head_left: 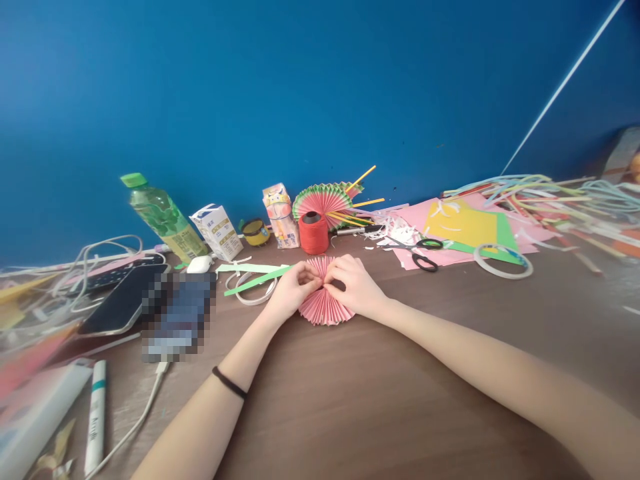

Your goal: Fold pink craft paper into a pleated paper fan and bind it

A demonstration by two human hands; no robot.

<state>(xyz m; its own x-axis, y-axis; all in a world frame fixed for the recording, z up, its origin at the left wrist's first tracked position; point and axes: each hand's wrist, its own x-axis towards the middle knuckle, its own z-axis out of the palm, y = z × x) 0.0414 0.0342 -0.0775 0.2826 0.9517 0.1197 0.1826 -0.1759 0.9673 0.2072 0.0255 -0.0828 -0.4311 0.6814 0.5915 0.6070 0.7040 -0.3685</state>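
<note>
A pink pleated paper rosette (326, 311) lies on the brown table, fanned out into a near-full round. My left hand (296, 287) pinches it close to its centre from the left. From the other side, my right hand (351, 285) has thumb and fingers closed at the same central spot. Both hands cover the sides of the rosette, and the exact point between the fingertips is partly hidden. Just behind it stands a spool of red thread (314, 235). A pink and green pleated paper fan (323, 199) leans behind the spool.
Black-handled scissors (425, 257), a tape roll (503, 261) and coloured paper sheets (463, 223) lie to the right. At left are a green-capped bottle (167, 223), a carton (219, 231), phones (125, 297), a charging cable (137, 420) and a marker (96, 417). A blue wall (310, 87) rises behind.
</note>
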